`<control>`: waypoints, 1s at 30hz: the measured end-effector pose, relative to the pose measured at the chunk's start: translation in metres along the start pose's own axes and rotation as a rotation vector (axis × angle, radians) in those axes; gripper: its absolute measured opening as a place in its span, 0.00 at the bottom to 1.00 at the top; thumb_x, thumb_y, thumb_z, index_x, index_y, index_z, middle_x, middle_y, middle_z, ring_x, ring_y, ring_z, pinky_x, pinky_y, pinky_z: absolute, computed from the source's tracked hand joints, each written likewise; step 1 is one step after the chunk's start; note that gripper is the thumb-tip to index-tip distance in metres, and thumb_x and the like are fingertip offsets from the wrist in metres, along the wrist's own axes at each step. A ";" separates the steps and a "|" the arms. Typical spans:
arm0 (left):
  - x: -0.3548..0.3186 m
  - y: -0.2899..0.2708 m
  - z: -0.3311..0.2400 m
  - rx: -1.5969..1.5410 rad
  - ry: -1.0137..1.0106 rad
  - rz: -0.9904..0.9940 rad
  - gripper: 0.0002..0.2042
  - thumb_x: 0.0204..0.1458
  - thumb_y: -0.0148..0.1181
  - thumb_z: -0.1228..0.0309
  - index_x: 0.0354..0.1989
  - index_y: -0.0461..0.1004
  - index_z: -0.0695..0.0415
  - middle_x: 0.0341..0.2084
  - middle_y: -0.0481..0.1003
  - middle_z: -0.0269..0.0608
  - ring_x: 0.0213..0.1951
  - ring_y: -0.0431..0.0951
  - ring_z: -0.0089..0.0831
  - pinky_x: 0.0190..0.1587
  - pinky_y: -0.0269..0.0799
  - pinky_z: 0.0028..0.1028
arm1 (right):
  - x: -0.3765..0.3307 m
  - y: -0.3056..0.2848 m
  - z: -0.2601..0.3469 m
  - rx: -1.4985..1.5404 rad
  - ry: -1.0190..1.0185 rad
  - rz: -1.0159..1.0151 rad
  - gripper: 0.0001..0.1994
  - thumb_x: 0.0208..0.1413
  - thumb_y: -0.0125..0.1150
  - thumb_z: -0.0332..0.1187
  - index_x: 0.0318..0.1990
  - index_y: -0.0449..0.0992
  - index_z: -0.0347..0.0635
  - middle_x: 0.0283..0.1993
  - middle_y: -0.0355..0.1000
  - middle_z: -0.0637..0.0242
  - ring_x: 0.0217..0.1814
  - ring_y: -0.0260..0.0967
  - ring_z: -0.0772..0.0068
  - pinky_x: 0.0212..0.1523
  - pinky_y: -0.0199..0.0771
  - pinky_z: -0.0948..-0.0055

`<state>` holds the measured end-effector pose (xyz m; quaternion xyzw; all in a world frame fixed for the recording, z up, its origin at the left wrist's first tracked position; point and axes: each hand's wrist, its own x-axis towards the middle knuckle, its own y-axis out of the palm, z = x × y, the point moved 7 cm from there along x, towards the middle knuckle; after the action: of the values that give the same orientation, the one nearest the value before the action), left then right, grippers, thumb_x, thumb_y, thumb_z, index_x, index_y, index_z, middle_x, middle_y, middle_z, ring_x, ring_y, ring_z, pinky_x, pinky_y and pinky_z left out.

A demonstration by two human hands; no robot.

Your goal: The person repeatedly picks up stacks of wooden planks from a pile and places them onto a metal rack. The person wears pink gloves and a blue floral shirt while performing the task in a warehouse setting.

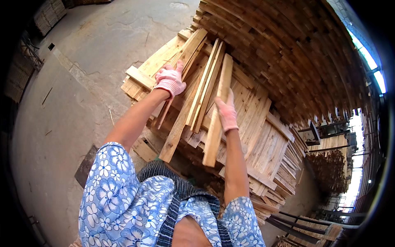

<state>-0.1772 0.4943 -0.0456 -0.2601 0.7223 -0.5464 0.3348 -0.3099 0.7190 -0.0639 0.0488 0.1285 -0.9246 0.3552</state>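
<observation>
- Two hands in view, both in pink-and-white work gloves, both forearms bare, coming up from 6 o'clock out of blue floral sleeves.
- Left hand (169, 80) sat at about 11 o'clock from frame centre, fingers spread and laid flat on the loose planks (181, 61) at the top of the heap; not clamped round anything I could see.
- Right hand (226, 113) sat near centre, fingers curled round the edge of one long pale plank (217, 119), gripping it at roughly mid-length.
- That held plank ran from about 12 o'clock down to 6 o'clock, nearly along the right forearm, lower end hanging free over the stack.
- Three or four more narrow planks (203, 92) lay fanned just beside it on its 9 o'clock side, leaning on the heap; exact count unclear where they overlapped.
- Low stack of flat boards (267, 144) under both hands, too many to count, layered edges showing toward 4 o'clock.
- Large wall of stacked timber (288, 53) filled 12 to 3 o'clock, darker, rows too fine to count.
- Concrete floor (61, 123) from 7 to 11 o'clock, cracked, with a few splinters.
- More timber bundles (49, 14) at 10 o'clock, well apart from the hands.
- No bins or crates visible; wood was piled loose.
</observation>
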 end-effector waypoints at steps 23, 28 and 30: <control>-0.020 -0.004 -0.001 0.078 0.038 -0.066 0.39 0.59 0.56 0.47 0.78 0.47 0.38 0.74 0.46 0.66 0.74 0.47 0.64 0.71 0.46 0.60 | -0.067 -0.225 -0.110 -1.126 0.363 -0.177 0.27 0.64 0.53 0.42 0.69 0.63 0.43 0.69 0.61 0.39 0.66 0.64 0.36 0.64 0.69 0.52; 0.006 0.034 -0.013 0.188 0.142 -0.184 0.30 0.67 0.42 0.60 0.77 0.49 0.46 0.76 0.42 0.61 0.77 0.41 0.59 0.73 0.36 0.61 | -0.026 -0.104 0.016 -0.994 -0.168 -0.173 0.28 0.62 0.57 0.44 0.69 0.65 0.46 0.65 0.66 0.44 0.66 0.65 0.42 0.66 0.67 0.55; -0.001 0.027 -0.025 0.126 0.141 -0.119 0.29 0.67 0.38 0.65 0.77 0.48 0.48 0.76 0.42 0.60 0.77 0.40 0.57 0.74 0.34 0.60 | 0.011 -0.045 0.018 -0.656 -0.138 0.012 0.38 0.62 0.56 0.52 0.75 0.55 0.43 0.75 0.57 0.46 0.73 0.58 0.42 0.74 0.56 0.54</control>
<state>-0.1961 0.5172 -0.0666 -0.2418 0.6916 -0.6266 0.2656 -0.3486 0.7394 -0.0396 -0.1301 0.3944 -0.8331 0.3653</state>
